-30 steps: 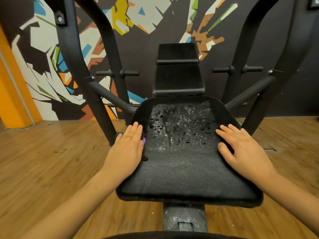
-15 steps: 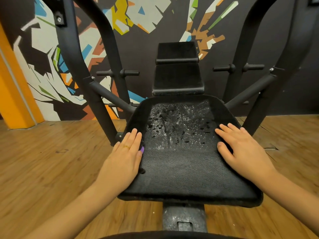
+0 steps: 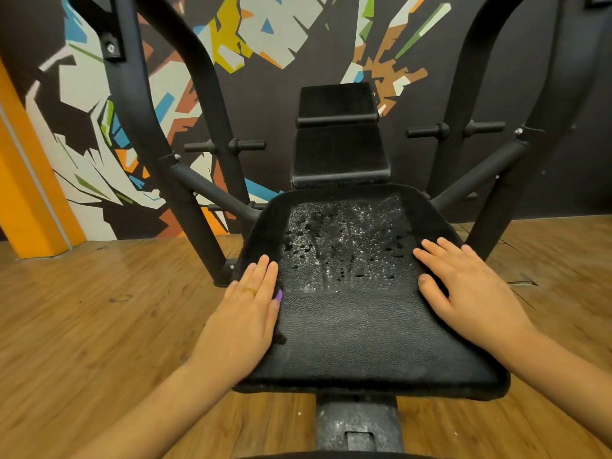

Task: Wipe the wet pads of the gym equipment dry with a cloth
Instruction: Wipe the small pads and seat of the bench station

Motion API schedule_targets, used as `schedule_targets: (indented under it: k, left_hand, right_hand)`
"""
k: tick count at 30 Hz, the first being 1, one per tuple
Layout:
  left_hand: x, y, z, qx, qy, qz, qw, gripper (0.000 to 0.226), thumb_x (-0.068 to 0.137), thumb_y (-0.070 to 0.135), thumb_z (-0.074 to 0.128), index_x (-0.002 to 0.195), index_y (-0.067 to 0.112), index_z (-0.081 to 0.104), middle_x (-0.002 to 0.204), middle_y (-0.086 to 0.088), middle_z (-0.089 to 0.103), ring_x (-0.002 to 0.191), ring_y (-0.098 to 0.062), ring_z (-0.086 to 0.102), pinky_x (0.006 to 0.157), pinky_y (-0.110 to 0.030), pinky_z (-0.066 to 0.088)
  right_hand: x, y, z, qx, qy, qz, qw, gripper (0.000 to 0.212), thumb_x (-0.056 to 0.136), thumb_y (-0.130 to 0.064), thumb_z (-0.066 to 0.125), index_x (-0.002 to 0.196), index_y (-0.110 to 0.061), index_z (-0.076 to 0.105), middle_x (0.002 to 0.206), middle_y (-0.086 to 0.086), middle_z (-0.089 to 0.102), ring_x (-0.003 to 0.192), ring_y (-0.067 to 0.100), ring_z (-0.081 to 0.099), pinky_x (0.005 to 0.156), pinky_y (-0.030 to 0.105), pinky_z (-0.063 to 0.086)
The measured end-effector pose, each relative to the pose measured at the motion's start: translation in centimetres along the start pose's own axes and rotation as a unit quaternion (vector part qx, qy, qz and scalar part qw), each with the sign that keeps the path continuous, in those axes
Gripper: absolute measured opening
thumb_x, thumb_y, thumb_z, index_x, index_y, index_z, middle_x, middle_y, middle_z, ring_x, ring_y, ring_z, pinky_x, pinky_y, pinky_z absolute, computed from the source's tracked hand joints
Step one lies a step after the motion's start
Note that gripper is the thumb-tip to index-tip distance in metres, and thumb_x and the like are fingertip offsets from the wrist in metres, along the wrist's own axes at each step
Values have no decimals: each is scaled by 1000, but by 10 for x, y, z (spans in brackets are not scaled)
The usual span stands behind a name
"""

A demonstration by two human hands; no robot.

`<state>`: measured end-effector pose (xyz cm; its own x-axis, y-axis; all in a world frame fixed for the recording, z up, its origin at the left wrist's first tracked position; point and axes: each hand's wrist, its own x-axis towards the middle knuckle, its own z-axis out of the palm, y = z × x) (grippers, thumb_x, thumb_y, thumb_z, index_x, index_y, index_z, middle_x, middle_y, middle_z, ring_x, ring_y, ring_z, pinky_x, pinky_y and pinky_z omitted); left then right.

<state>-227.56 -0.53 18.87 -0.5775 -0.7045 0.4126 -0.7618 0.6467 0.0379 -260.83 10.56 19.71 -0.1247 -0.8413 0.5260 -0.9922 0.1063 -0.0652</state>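
Observation:
A black seat pad (image 3: pixel 357 336) of a gym machine lies in front of me, with water drops (image 3: pixel 341 246) over its far half. My left hand (image 3: pixel 245 316) rests flat on the pad's left edge, fingers straight. My right hand (image 3: pixel 470 289) lies flat on the right edge, fingers spread. Neither hand holds anything. Behind the seat stand two black back pads (image 3: pixel 341 154), one above the other. No cloth is in view.
Black steel frame posts (image 3: pixel 159 144) rise left and right of the seat, with short pegs (image 3: pixel 228 145) sticking out. The seat's support post (image 3: pixel 357 425) is below me. Wooden floor (image 3: pixel 82 326) lies around, and a painted wall (image 3: pixel 265 34) stands behind.
Both hands stay flat on the seat edges. The view has shifted slightly; the left hand has slid a little toward me along the edge.

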Motion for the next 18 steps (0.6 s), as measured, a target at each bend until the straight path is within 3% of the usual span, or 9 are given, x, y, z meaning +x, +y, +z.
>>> schedule_targets:
  k: [5, 12, 15, 18]
  left_hand:
    - [1, 1, 3, -4, -6, 0, 1000, 81, 91, 55, -7, 162, 18, 7, 169, 3, 3, 156, -14, 7, 119, -27, 2]
    - [5, 20, 9, 2, -13, 19, 1000, 70, 101, 44, 8, 161, 8, 14, 168, -11, 12, 155, -25, 18, 122, -41, 23]
    - [10, 46, 13, -11, -24, 61, 998, 63, 107, 40, 16, 162, 11, 3, 170, -7, -1, 156, -21, 6, 126, -40, 16]
    - [12, 46, 6, -21, -27, 47, 998, 65, 108, 41, 19, 162, 15, -6, 170, -1, -5, 156, -12, -2, 126, -33, 6]
  right_hand:
    - [-1, 0, 1, 0, 10, -2, 1000, 64, 97, -50, 26, 146, -20, 53, 153, 0, 48, 147, 21, 36, 121, 43, 23]
    - [0, -1, 1, -7, 14, 1, 1000, 63, 96, -50, 27, 145, -20, 54, 152, 1, 49, 146, 22, 37, 121, 43, 23]
    - [0, -3, 0, -8, 7, 2, 1000, 65, 96, -52, 25, 146, -20, 53, 154, 1, 48, 147, 21, 36, 121, 43, 22]
    - [-1, -2, 0, -6, 5, 2, 1000, 66, 96, -52, 24, 147, -21, 52, 154, 0, 46, 148, 20, 34, 122, 41, 19]
